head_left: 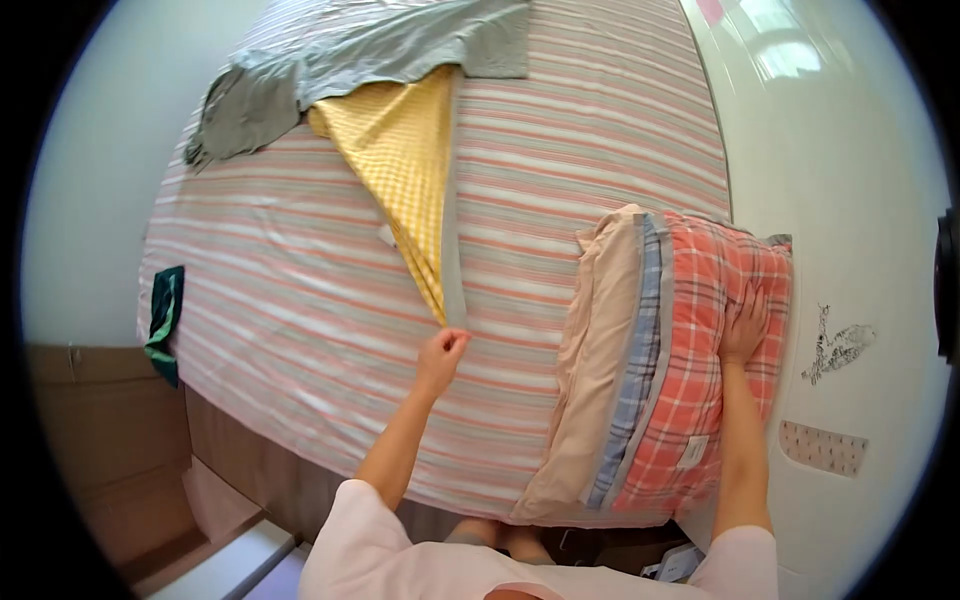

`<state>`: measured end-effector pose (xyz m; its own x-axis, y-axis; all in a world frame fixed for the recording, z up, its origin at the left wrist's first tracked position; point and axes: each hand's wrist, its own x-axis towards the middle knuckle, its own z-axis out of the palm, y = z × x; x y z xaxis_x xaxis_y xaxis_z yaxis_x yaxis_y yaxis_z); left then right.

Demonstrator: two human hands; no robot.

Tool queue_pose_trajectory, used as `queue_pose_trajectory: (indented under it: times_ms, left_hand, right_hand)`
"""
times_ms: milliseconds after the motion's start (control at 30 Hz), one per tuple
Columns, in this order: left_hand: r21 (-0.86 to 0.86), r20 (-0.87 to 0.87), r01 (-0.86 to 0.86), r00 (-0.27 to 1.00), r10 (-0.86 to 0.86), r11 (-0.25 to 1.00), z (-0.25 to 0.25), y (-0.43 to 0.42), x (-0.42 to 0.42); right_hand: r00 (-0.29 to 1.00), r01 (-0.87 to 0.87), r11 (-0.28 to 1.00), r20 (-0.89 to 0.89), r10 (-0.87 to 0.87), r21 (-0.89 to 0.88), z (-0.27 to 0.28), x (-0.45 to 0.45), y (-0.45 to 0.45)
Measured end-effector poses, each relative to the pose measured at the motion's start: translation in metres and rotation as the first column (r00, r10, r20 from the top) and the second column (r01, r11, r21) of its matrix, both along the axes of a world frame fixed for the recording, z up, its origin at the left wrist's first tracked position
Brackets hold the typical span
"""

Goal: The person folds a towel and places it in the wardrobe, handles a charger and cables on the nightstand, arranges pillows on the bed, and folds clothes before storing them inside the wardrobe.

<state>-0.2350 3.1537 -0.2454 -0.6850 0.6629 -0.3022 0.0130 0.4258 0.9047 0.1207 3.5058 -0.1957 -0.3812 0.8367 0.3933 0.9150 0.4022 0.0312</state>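
Note:
My left hand [443, 358] is closed in a pinch on the near corner of a yellow checked cloth [400, 140] with a grey edge. The cloth is pulled taut to a narrow point, and its far end lies under a grey-green garment or sheet [380, 48]. My right hand [745, 325] lies flat with fingers spread on a red plaid pillow or folded bedding [685, 380]. Beside that, on its left, are a blue plaid layer [630, 370] and a beige cloth [590, 350], stacked close together.
A striped sheet [540, 150] covers the bed. A dark green cloth [165, 320] hangs over its left edge. Cardboard boxes [105, 420] stand at the lower left. Along the right runs a white wall [840, 250] with a bird drawing [840, 350] and a patterned sticker [825, 448].

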Motion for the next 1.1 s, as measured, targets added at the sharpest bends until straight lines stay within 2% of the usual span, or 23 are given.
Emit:
queue_pose_trajectory:
  times_ms: [33, 100, 200, 267, 333, 367, 400, 433, 500, 533, 600, 667, 733, 800, 833, 867, 900, 933, 967, 1000, 1033, 1067, 1100]
  left_hand:
    - [0.001, -0.012, -0.018, 1.0, 0.018, 1.0, 0.022, -0.023, 0.012]
    - [-0.038, 0.141, 0.004, 0.99, 0.001, 0.999, 0.075, -0.061, 0.04]
    - [-0.066, 0.113, 0.05, 0.993, -0.042, 0.997, 0.123, -0.098, 0.075]
    - [-0.026, 0.108, 0.069, 0.992, -0.066, 0.997, 0.14, -0.115, 0.103]
    - [0.01, 0.122, 0.092, 0.988, -0.093, 0.996, 0.163, -0.135, 0.139]
    - [0.0, 0.146, 0.176, 0.974, -0.174, 0.984, 0.185, -0.142, 0.152]
    - [-0.012, 0.169, 0.257, 0.953, -0.251, 0.966, 0.206, -0.151, 0.165]
    - [-0.015, 0.16, 0.25, 0.956, -0.244, 0.968, 0.224, -0.161, 0.176]
    - [0.052, 0.355, 0.355, 0.867, -0.349, 0.933, 0.248, -0.185, 0.194]
    - [0.045, 0.351, 0.345, 0.873, -0.338, 0.937, 0.252, -0.198, 0.205]
    - [0.185, 0.427, 0.42, 0.78, -0.458, 0.888, 0.257, -0.22, 0.215]
    - [0.194, 0.351, 0.483, 0.779, -0.52, 0.854, 0.264, -0.236, 0.214]
    - [0.275, 0.653, 0.437, 0.569, -0.5, 0.856, 0.237, -0.249, 0.207]
    - [0.131, 0.377, 0.502, 0.773, -0.511, 0.855, 0.225, -0.259, 0.178]
    - [0.04, 0.172, 0.542, 0.824, -0.54, 0.839, 0.223, -0.262, 0.157]
    - [0.15, 0.225, 0.366, 0.892, -0.392, 0.918, 0.196, -0.267, 0.136]
    - [0.243, 0.297, 0.17, 0.924, -0.24, 0.955, 0.175, -0.275, 0.115]
    - [0.237, 0.414, -0.008, 0.905, -0.094, 0.971, 0.189, -0.285, 0.088]
    - [0.205, 0.526, -0.179, 0.85, 0.046, 0.962, 0.204, -0.297, 0.058]
    - [0.157, 0.523, -0.28, 0.837, 0.161, 0.947, 0.202, -0.309, 0.032]
    - [0.102, 0.518, -0.381, 0.809, 0.278, 0.919, 0.194, -0.327, 0.011]
    - [0.092, 0.526, -0.37, 0.807, 0.271, 0.924, 0.191, -0.348, -0.006]
    - [0.02, 0.544, -0.341, 0.792, 0.276, 0.94, 0.189, -0.368, -0.024]
  right_hand:
    - [0.997, 0.045, 0.998, 0.057, -0.043, -0.044, 0.004, 0.0, 0.001]
    - [0.991, 0.08, 0.992, 0.115, -0.068, -0.095, 0.018, -0.009, -0.004]
    - [0.969, 0.195, 0.956, 0.192, -0.154, -0.221, 0.047, -0.024, -0.021]
    - [0.978, -0.07, 0.906, -0.21, -0.021, -0.418, 0.061, -0.045, -0.044]
    - [0.832, -0.405, 0.91, -0.447, 0.328, -0.087, 0.074, -0.094, -0.109]
    - [0.78, -0.452, 0.881, -0.541, 0.314, -0.141, 0.065, -0.115, -0.151]
    - [0.625, -0.599, 0.719, -0.767, 0.145, -0.352, 0.093, -0.142, -0.202]
    - [0.698, -0.61, 0.563, -0.715, 0.047, -0.558, 0.078, -0.156, -0.228]
    - [0.767, -0.396, 0.263, -0.474, -0.432, -0.88, 0.104, -0.189, -0.293]
    - [0.769, -0.404, 0.254, -0.477, -0.427, -0.879, 0.086, -0.19, -0.302]
    - [0.573, -0.654, -0.166, -0.341, -0.745, -0.738, 0.032, -0.203, -0.313]
    - [0.502, -0.679, -0.136, -0.322, -0.803, -0.721, 0.04, -0.21, -0.321]
    - [0.257, -0.641, -0.016, -0.195, -0.946, -0.767, 0.006, -0.227, -0.3]
    - [0.079, -0.756, 0.185, -0.367, -0.927, -0.628, 0.099, -0.253, -0.313]
    - [0.137, -0.82, 0.217, -0.55, -0.824, -0.529, 0.15, -0.265, -0.325]
    - [0.171, -0.879, 0.223, -0.714, -0.679, -0.422, 0.193, -0.278, -0.343]
    - [0.294, -0.894, 0.149, -0.804, -0.516, -0.422, 0.224, -0.293, -0.361]
    - [0.392, -0.896, 0.076, -0.859, -0.329, -0.438, 0.24, -0.306, -0.383]
    - [0.301, -0.951, -0.03, -0.946, 0.122, -0.307, 0.239, -0.306, -0.411]
    - [0.244, -0.934, -0.125, -0.854, 0.46, -0.334, 0.218, -0.304, -0.44]
    - [0.077, -0.92, -0.219, -0.699, 0.711, -0.324, 0.197, -0.303, -0.469]
    - [0.228, -0.694, -0.1, -0.35, 0.909, -0.713, 0.248, -0.278, -0.51]
    - [0.15, -0.6, -0.094, -0.228, 0.962, -0.794, 0.217, -0.264, -0.528]
